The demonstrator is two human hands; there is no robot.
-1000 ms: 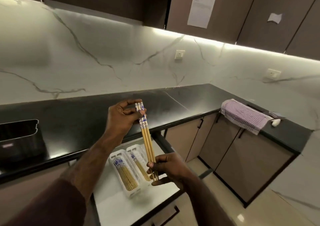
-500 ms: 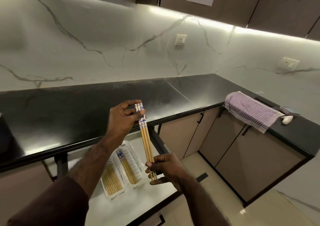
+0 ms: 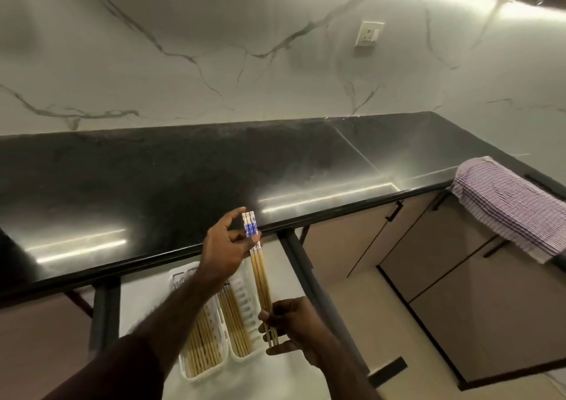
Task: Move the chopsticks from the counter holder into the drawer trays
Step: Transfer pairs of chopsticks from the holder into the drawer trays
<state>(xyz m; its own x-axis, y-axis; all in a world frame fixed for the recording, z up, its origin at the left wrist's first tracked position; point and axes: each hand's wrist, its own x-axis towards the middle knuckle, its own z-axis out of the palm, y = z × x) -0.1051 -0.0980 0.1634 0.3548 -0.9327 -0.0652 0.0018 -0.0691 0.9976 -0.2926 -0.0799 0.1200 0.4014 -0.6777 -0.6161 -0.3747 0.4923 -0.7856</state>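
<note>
Both hands pinch one chopstick bundle [image 3: 258,272] above the drawer trays [image 3: 245,300]: left hand [image 3: 228,251] far end, right hand [image 3: 294,323] near end.

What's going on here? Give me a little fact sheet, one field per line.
left hand: holds the patterned top end of the chopsticks
right hand: pinches their bare lower end
chopsticks: a small bundle, nearly upright, above the open drawer
trays: two white ones side by side in the drawer, both with chopsticks inside
counter: black, a striped towel draped over its right end
</note>
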